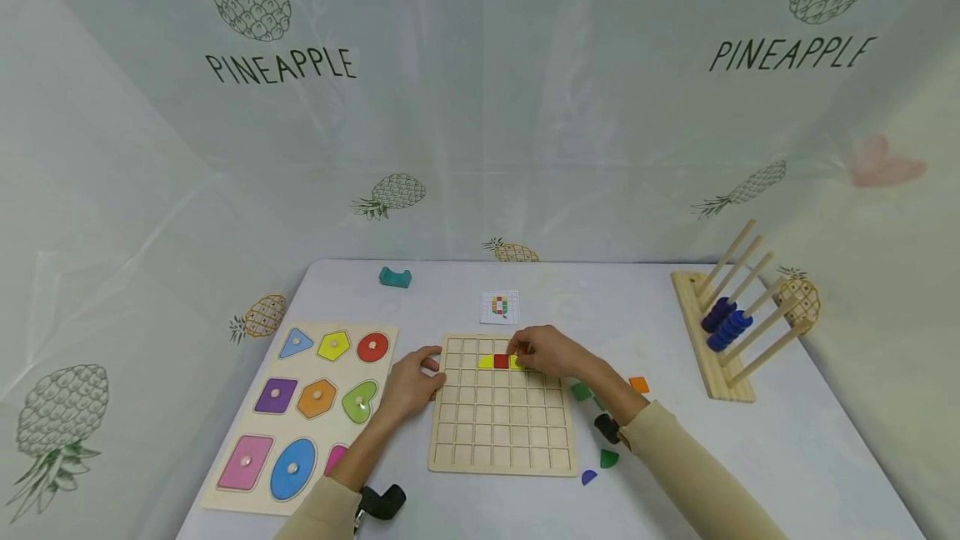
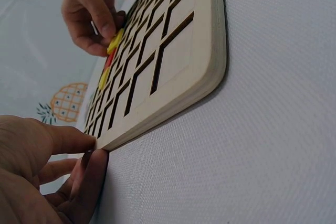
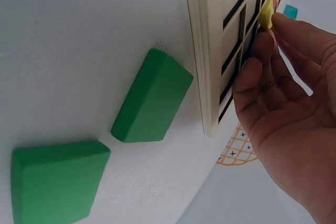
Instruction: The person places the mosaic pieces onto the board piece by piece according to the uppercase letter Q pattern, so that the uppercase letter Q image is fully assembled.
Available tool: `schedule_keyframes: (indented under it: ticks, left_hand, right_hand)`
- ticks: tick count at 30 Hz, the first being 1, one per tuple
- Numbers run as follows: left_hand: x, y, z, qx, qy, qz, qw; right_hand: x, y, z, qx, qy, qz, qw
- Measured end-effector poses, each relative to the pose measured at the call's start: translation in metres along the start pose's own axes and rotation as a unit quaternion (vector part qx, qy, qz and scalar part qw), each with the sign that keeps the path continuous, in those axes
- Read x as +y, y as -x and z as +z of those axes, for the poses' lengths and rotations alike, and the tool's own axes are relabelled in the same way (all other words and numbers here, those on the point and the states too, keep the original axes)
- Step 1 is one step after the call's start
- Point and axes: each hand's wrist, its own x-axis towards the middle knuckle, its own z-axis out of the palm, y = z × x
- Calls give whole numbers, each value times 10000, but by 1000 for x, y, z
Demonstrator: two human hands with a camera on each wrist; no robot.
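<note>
A square wooden grid board (image 1: 502, 432) lies flat on the table. At its upper left edge my left hand (image 1: 408, 386) grips the rim, fingertips on the wood in the left wrist view. My right hand (image 1: 551, 352) reaches over the board's upper right part and pinches a small yellow block (image 3: 266, 14) between thumb and fingers, low at a grid cell. Left of it in the same row sit a red block (image 1: 501, 362) and another yellow block (image 1: 486, 362). Behind the board lies a card (image 1: 498, 307) printed with a small coloured pattern on a grid.
Green blocks (image 3: 152, 98) lie just right of the board, with an orange block (image 1: 639, 384) and a purple half-round piece (image 1: 589, 477) nearby. A shape-puzzle board (image 1: 281, 426) lies left, a wooden peg rack (image 1: 693, 332) with blue beads right. A teal block (image 1: 395, 277) sits behind.
</note>
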Motion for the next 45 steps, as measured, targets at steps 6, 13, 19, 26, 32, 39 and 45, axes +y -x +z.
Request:
schedule_keyframes:
  ticks: [6,13,19,26,32,39,45]
  left_hand:
    - [1,1,0,4,1,-1,10000]
    - [1,1,1,16,-6,9,10000]
    - [2,0,1,35,-52,31,10000]
    - [3,-1,0,28,-80,17,10000]
    - [1,-1,0,29,-106,10,9999]
    - [-1,0,1,30,-115,-47,9999]
    - [1,1,2,17,-106,-49,9999]
  right_hand:
    - [0,1,0,69,18,42,10000]
    - [1,2,0,81,60,-1,9999]
    - [2,1,-1,-1,85,-40,10000]
    - [3,1,-4,2,120,41,9999]
    - [5,5,-9,22,128,95,9999]
    - [11,15,-16,48,48,102,9999]
    - [19,31,-20,71,55,219,9997]
